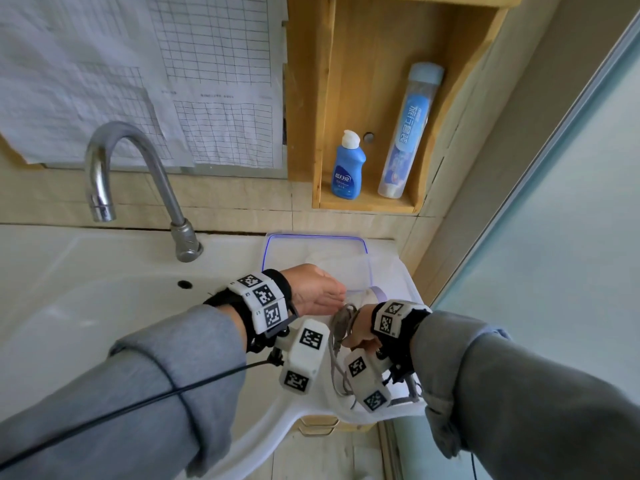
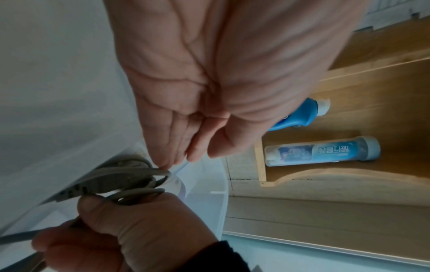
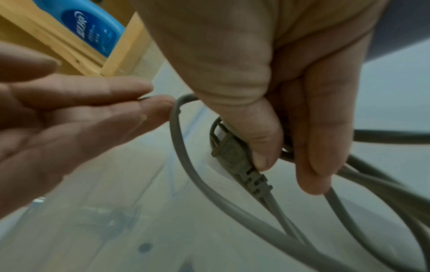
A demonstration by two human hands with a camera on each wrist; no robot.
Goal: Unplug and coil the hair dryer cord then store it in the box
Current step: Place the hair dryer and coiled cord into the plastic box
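Observation:
The grey hair dryer cord is gathered into loops, and my right hand grips the bundle just in front of the clear box with a blue rim. In the right wrist view my right hand has its thumb pressed on the grey plug, with the fingers curled round the cord loops. My left hand is open with straight fingers, and its fingertips touch the top loop of the cord. A pale rounded part lies in the box; I cannot identify it.
A chrome faucet stands over the white sink basin at the left. A wooden wall shelf holds a blue bottle and a tall tube. A frosted glass panel borders the right side.

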